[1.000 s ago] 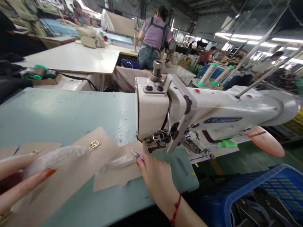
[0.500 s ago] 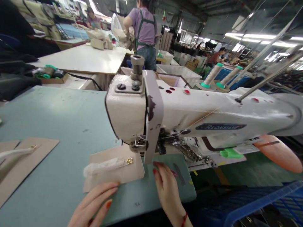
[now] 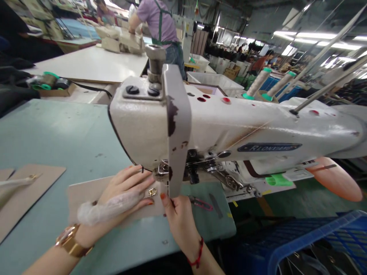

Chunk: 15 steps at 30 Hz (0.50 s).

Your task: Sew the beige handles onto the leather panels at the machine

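A beige flat panel [image 3: 83, 189] lies on the green table under the head of the white sewing machine [image 3: 140, 126]. My left hand [image 3: 123, 185] rests on it with fingers stretched out towards the needle area. Across the back of that hand runs a strap wrapped in white film [image 3: 111, 209], with a small gold metal fitting [image 3: 152, 192] at its end. At the panel's right edge, my right hand [image 3: 182, 217] pinches the border, thumb on top. The machine's front bar hides part of that edge and the needle.
Pink-handled thread snips [image 3: 203, 204] lie right of my right hand. Another beige panel [image 3: 34, 187] is at the left. A blue crate [image 3: 275, 248] stands at lower right. Behind the machine are thread cones [image 3: 259, 82] and a person in a purple shirt [image 3: 160, 23].
My left hand has moved forward onto the panel and under the wrapped strap. The panel has shifted left, and my right hand has come left to its edge. The view has moved closer to the machine.
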Motion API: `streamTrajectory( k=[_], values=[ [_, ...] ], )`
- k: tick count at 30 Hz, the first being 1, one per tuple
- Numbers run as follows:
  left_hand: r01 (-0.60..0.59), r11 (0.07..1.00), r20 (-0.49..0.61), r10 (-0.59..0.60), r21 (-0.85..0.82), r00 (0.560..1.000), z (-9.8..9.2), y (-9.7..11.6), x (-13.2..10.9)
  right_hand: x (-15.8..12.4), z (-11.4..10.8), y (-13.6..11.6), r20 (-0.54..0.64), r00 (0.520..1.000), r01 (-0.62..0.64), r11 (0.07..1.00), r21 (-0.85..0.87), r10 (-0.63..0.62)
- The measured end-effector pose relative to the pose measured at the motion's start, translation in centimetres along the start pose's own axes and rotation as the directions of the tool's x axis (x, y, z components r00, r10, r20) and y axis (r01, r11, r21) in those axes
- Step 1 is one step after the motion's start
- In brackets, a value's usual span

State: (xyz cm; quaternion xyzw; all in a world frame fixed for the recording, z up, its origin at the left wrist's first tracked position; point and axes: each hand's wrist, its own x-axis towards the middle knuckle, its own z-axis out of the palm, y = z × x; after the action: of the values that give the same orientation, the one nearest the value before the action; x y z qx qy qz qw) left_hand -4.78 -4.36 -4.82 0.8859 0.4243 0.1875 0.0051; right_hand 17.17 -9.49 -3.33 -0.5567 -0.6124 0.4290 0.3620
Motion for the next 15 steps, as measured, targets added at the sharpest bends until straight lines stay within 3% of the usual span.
streamTrajectory(
  k=[7,11,15],
  values=[
    [0.014,0.998,0.124,-0.007,-0.061,0.992,-0.1,-0.2,0.7,0.0,0.3,0.3,0.008,0.999,-0.050,0.976,0.211,0.049],
    [0.010,1.000,0.127,-0.007,-0.029,0.992,-0.7,0.1,1.1,0.4,0.4,0.2,-0.043,0.999,-0.019,0.977,0.213,0.029],
    [-0.079,0.995,0.111,0.073,0.054,0.991,-2.3,0.4,2.3,0.8,0.6,0.2,-0.049,0.997,-0.052,0.966,0.254,0.066]
  ],
)
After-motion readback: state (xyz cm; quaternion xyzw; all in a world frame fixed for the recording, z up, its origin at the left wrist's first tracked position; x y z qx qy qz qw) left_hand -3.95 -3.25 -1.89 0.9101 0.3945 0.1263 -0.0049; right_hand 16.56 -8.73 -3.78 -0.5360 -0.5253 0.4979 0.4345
